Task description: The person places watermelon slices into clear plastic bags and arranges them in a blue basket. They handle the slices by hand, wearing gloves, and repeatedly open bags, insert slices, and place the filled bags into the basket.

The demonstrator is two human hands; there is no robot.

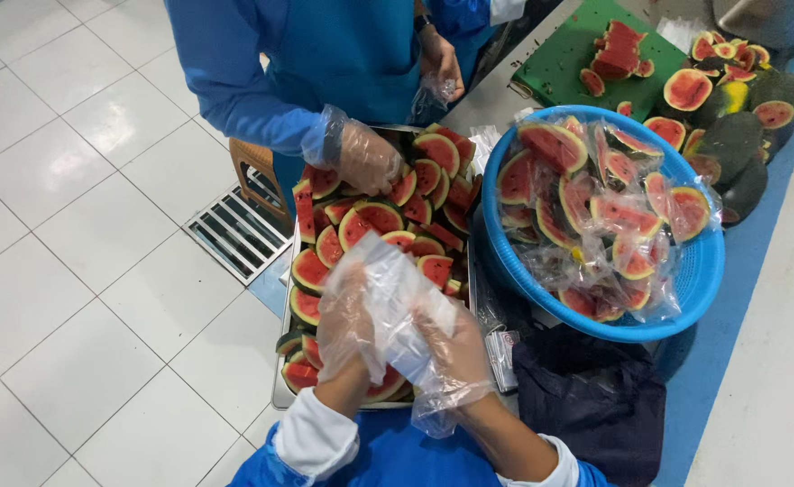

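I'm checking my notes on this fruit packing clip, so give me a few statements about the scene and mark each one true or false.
1. Both hands, left hand and right hand, hold a clear plastic bag. True.
2. The bagged slices sit in a red basket. False: the basket is blue.
3. The watermelon slices lie on a metal tray. True.
4. The cutting board is white. False: the cutting board is green.
5. A co-worker's gloved hand reaches onto the tray. True.

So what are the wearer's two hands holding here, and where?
Both gloved hands, left hand and right hand, hold a clear plastic bag by its sides.
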